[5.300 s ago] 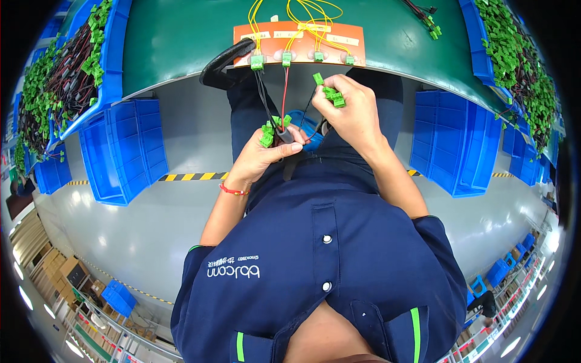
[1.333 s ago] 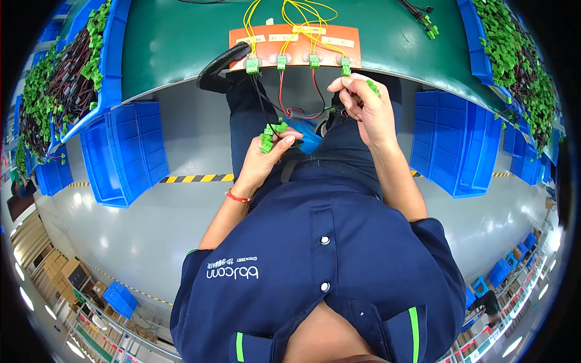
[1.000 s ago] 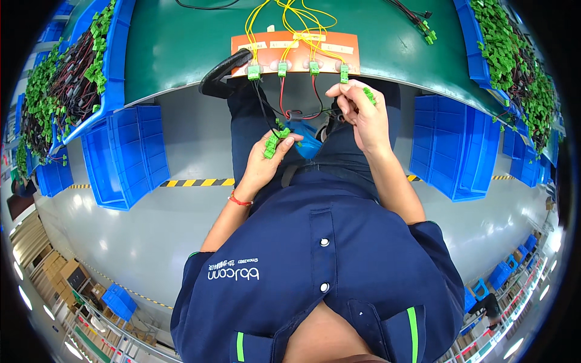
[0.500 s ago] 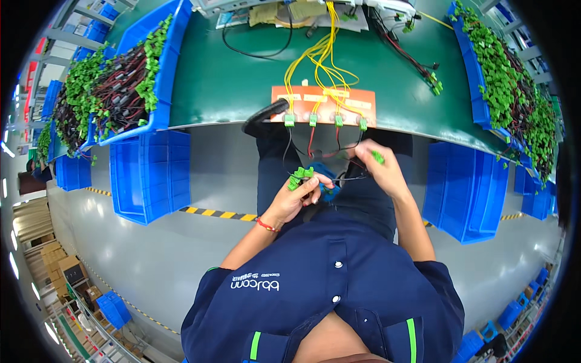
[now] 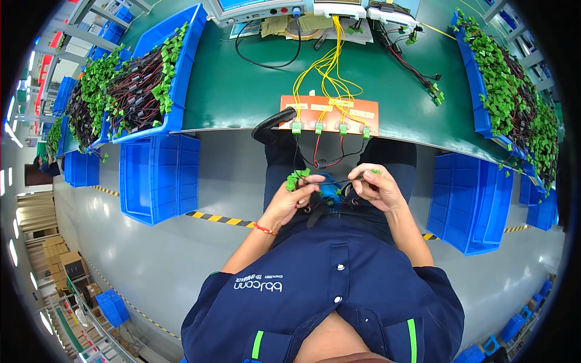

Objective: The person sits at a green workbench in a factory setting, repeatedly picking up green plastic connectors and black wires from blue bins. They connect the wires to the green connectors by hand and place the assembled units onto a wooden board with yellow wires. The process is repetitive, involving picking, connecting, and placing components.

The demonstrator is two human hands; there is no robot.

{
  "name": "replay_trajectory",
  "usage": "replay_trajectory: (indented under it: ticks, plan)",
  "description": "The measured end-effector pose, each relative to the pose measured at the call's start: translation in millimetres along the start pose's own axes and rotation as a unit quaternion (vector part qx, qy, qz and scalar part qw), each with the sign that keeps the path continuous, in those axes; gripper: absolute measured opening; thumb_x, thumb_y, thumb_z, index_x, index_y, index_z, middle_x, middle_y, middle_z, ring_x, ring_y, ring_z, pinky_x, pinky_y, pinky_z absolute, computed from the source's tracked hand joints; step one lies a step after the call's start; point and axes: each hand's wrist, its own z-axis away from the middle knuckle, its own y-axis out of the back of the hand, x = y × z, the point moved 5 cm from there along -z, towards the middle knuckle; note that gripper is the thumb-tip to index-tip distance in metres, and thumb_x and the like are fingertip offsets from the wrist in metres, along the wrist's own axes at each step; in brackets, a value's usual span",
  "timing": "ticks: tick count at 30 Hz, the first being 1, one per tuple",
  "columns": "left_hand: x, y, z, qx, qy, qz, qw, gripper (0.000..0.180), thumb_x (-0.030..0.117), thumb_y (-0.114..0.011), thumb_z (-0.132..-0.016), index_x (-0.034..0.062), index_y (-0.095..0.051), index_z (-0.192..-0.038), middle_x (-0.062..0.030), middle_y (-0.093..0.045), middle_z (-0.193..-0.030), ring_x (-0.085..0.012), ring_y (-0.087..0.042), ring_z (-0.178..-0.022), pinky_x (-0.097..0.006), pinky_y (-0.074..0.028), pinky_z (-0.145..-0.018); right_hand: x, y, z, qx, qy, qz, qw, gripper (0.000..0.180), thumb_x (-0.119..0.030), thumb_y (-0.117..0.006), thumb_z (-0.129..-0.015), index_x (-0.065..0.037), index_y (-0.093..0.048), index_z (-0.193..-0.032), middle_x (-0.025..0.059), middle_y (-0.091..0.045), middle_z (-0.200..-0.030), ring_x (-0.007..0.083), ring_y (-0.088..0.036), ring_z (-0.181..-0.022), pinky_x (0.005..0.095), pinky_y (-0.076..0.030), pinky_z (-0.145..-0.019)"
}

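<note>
My left hand (image 5: pixel 292 202) is closed round several green terminal connectors (image 5: pixel 295 179) with dark wires, held above my lap. Opposite it, my right hand (image 5: pixel 381 190) pinches the end of a dark wire (image 5: pixel 336 182) that stretches across from the left hand; a bit of green connector (image 5: pixel 376 171) shows at its fingers. Just beyond both hands, a red-and-black wire harness (image 5: pixel 322 164) hangs from green plugs (image 5: pixel 319 128) along the front of an orange board (image 5: pixel 370 104). Yellow wires (image 5: pixel 330 66) run into the board from behind. Fingers partly hide what each hand holds.
The green table (image 5: pixel 242 91) carries a blue bin of wire harnesses (image 5: pixel 181 78) at left and another blue bin (image 5: pixel 478 97) at right. A black bent handle (image 5: pixel 272 124) juts from the table edge. An instrument (image 5: pixel 260 13) stands behind. Blue crates (image 5: pixel 160 181) sit below.
My right hand has come down and turned, its fingers now pinching the wire stretched between both hands. The left hand stays nearly in place. The whole view has shifted slightly.
</note>
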Motion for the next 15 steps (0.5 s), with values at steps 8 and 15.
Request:
replay_trajectory:
  ticks: [8, 15]
  plan:
    - [62.3, -28.6, -9.7, 0.146, -0.266, -0.071, 0.95, 0.039, 0.029, -0.047, -0.108, -0.0025, -0.063, -0.123, -0.0061, -0.068, -0.1, -0.0094, -0.059, -0.079, -0.025, -0.047, -0.077, -0.4, -2.9, -7.6, 0.031, -0.025, 0.044, 0.998, 0.03, -0.018, -0.058, -0.101, 0.007, -0.066, -0.116, 0.0088, -0.068, -0.084, -0.0002, -0.027, -0.042, 0.0196, -0.022, -0.043]
    - [74.0, -44.8, -29.6, 0.038, -0.192, 0.001, 0.981, 0.037, 0.029, -0.046, -0.108, -0.003, -0.061, -0.118, 0.0031, -0.05, -0.07, -0.0065, -0.044, -0.059, -0.023, -0.038, -0.057, -10.1, 2.5, 2.2, 0.106, -0.006, 0.116, 0.988, 0.028, -0.021, -0.059, -0.1, 0.004, -0.066, -0.111, 0.0052, -0.064, -0.076, -0.0003, -0.025, -0.042, 0.0208, -0.018, -0.041]
